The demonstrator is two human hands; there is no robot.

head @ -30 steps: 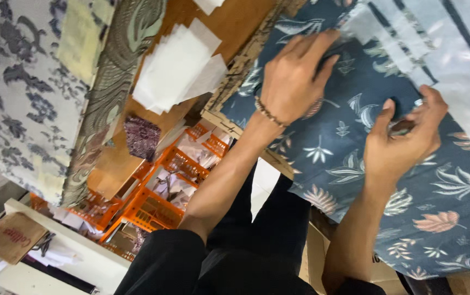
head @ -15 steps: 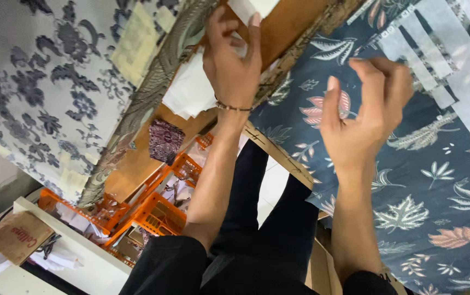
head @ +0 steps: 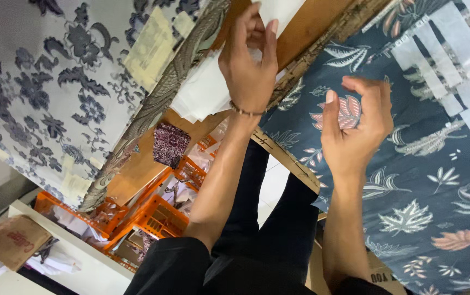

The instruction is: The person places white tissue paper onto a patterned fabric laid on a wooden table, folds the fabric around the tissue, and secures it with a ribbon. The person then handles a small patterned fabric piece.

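The stack of white paper pieces (head: 205, 90) is lying on the brown table (head: 311, 30), just beside the patterned grey fabric (head: 54, 82), with its long axis running up the table between that cloth and the dark blue leaf-print fabric (head: 437, 180). The left hand (head: 248, 60) is the nearer of the 2, hovering over the stack's edge with its fingers curled and partly spread, gripping nothing that is showing. The right hand (head: 355, 128) is hanging over the blue fabric, well apart from the stack, thumb and fingers bent and apart, empty. Orange crates (head: 153, 213) are sitting below the table.
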